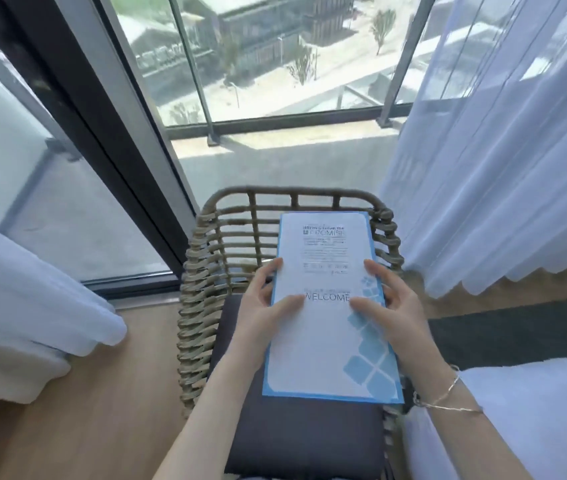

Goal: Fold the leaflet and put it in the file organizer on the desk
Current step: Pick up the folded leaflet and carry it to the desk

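Observation:
A white leaflet (327,341) with a blue border, blue tile shapes and the word WELCOME is held flat above a wicker chair. My left hand (261,306) grips its left edge, thumb on top near the printed word. My right hand (389,306) grips the right edge, thumb on the page and fingers curled behind. A thin bracelet circles my right wrist. No file organizer or desk shows in the head view.
The wicker chair (206,278) with a dark grey cushion (292,434) stands under the leaflet, facing a tall window (258,64). Sheer white curtains (500,150) hang at right and left. A dark rug (517,330) lies on the wooden floor at right.

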The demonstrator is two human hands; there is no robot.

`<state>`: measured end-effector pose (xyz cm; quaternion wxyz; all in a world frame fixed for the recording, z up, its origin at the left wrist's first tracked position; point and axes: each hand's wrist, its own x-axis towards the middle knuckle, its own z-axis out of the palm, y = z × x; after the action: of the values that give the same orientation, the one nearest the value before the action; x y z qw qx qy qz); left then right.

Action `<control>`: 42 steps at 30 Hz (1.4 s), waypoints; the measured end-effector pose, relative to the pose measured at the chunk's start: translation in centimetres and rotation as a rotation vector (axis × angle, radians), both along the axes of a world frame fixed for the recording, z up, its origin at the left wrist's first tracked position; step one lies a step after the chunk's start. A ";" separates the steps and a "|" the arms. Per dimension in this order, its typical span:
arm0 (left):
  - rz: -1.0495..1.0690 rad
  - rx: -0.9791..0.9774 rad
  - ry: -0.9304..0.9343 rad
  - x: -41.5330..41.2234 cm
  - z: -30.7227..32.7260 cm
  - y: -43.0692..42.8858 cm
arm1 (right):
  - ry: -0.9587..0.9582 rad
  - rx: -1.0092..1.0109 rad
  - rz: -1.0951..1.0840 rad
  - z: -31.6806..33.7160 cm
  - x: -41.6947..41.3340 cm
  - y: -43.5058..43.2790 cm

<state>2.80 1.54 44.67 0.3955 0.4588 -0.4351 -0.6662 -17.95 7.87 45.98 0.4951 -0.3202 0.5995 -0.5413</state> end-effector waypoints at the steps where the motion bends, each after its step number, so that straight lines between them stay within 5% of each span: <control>1: -0.001 -0.039 0.006 0.1 2.5 -0.2 | -0.001 -0.033 0.010 2.3 0.2 -0.1; 8: 0.096 -0.248 -0.005 2.1 15.3 0.0 | 0.018 -0.235 0.068 14.1 2.2 -1.1; 19: 0.451 -0.319 -0.054 11.0 17.3 5.5 | 0.007 -0.294 0.379 16.2 10.9 -3.4; 29: 1.086 -0.295 -0.059 27.2 16.7 18.8 | -0.061 -0.283 0.949 16.0 32.4 -0.8; 42: 1.724 -0.254 -0.301 46.0 17.3 41.8 | -0.154 -0.299 1.565 15.2 62.2 15.8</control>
<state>48.79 43.38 61.93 0.7466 0.6627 -0.0560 -0.0155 44.29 23.63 61.16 0.7231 -0.6725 0.0861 -0.1321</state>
